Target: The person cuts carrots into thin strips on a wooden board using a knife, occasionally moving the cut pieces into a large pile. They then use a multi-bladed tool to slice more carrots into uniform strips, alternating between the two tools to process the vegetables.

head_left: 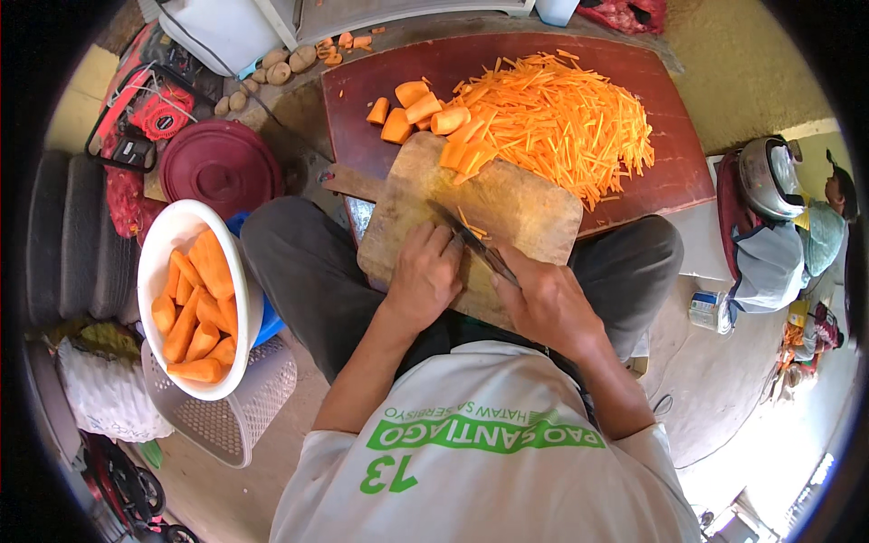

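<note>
One left hand [427, 271] and one right hand [548, 299] were counted | one knife [477, 242] was counted | one cutting board [520, 206], one red tabletop [674, 149], one white basin [150, 303], one lidded tub [217, 167] were counted | five carrot chunks [423, 109] were counted | about ten peeled carrots [210, 264] were seen, partly overlapped

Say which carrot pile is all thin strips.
The large heap on the red table; the chunks to its left are thick, and the carrots in the white basin unshredded.
</note>
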The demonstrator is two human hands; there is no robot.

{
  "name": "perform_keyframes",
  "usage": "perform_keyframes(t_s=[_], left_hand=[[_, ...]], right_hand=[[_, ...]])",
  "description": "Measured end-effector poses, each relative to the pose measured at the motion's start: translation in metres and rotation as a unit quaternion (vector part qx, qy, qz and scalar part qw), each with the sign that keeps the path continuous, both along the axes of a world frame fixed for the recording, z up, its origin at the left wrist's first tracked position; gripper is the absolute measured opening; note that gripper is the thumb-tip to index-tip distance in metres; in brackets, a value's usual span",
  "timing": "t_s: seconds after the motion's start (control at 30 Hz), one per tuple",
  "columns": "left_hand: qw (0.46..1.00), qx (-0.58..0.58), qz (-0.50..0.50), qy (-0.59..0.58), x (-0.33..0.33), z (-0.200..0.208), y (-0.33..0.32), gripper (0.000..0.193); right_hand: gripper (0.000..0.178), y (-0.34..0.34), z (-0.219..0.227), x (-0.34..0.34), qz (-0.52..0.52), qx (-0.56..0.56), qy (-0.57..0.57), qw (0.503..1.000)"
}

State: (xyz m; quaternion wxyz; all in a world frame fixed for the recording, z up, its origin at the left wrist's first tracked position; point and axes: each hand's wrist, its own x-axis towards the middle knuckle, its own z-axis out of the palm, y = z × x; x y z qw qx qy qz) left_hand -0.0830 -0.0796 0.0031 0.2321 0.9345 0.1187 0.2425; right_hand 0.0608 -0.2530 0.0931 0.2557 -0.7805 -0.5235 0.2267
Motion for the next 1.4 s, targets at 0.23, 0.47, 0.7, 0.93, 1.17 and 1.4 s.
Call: perform_keyframes(t_s=[0.23,0.47,0.7,0.93,1.17,1.4], left_hand=[[1.000,0.011,-0.010,-0.015,0.001,0.001,0.000,0.040],[1.000,-0.005,-0.001,0.018,-0.001,0.008,-0.002,0.040],[1.000,-0.027,0.011,0.000,-0.002,-0.003,-0.001,0.038],[0.993,-0.063,0.067,-0.078,-0.004,-0.008,0.008,0.031],[0.976,-0.079,0.133,-0.151,-0.005,-0.001,0.015,0.020],[0.990,-0.055,0.084,-0.103,-0.001,-0.003,0.009,0.018]], right_hand=[[0.044,0.000,-0.010,0.004,0.014,0.042,0.005,0.999],[0.044,-0.011,-0.001,0.002,-0.011,0.003,0.045,0.999],[0.028,-0.005,-0.005,0.011,-0.023,0.110,0.035,0.993],[0.030,-0.015,0.005,0.015,-0.068,0.025,0.147,0.986],[0.028,-0.024,-0.012,0.037,-0.027,0.032,0.145,0.989],[0.033,-0.026,-0.011,0.123,-0.101,0.115,-0.065,0.986]])
